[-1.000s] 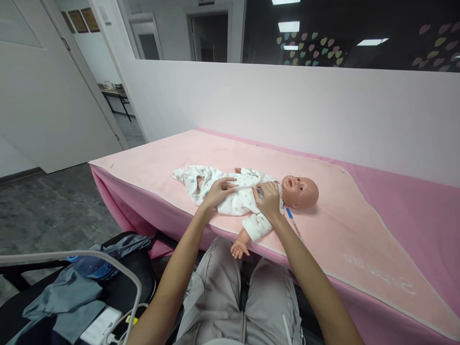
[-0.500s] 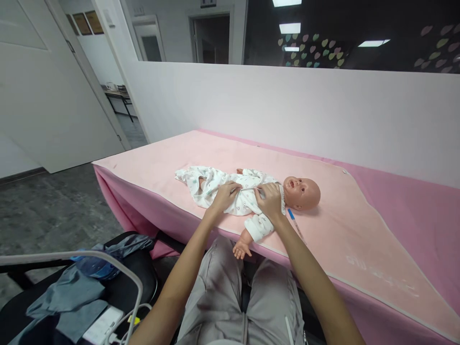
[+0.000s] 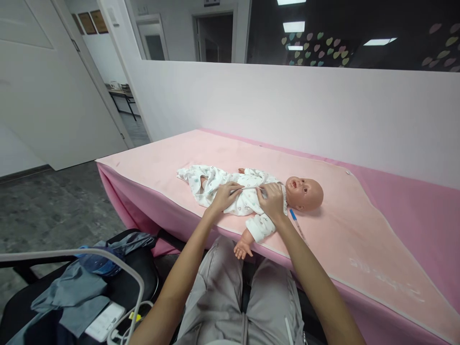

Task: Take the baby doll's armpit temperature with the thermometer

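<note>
A baby doll [image 3: 304, 193] lies on its back on the pink-covered table, its head to the right. It wears a white printed baby outfit [image 3: 241, 207]. Over its belly, a thin white strip [image 3: 249, 188] runs between my two hands; whether it is a tie or a separate stick I cannot tell. My left hand [image 3: 226, 195] pinches one end, and my right hand [image 3: 271, 199] pinches the other near the doll's chest. One doll arm [image 3: 245, 243] hangs past the table's front edge. Beside the shoulder lies a slim stick with a blue end [image 3: 293, 214].
The pink table cover [image 3: 359, 225] reaches back to a white wall [image 3: 287, 105] below a window. To my left stands a black chair [image 3: 140, 261] bearing grey cloth [image 3: 74, 287], a white box-shaped device [image 3: 105, 322] and a pale cable [image 3: 132, 273].
The camera view has shifted slightly, so everything sits a little further right. Both hands keep their pinch on the white strip, and the doll stays in place.
</note>
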